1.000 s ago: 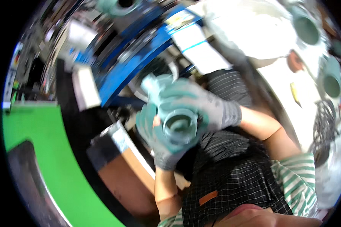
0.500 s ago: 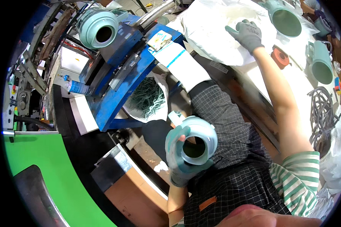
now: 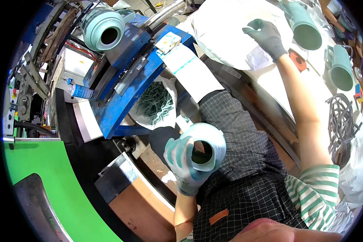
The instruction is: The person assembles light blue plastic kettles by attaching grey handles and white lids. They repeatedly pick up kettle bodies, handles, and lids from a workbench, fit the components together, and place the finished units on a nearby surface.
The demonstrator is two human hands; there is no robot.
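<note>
My left hand, in a grey and teal glove, grips a pale teal plastic vessel over my lap, its open mouth facing me. My right hand, also gloved, is stretched far out to the upper right over a white sack. Its fingers are bent and I see nothing in it. It is just above a clear plastic bag. Two more teal vessels lie on the bench beyond that hand.
A blue machine stands to my left with another teal vessel mounted on top. A white bag of small green parts sits under it. Grey looped handles pile at the right. A cardboard box and green floor lie lower left.
A second ago both hands held the vessel together. My right hand let go and reached out to the white sack, then curled its fingers. The left hand keeps the vessel low.
</note>
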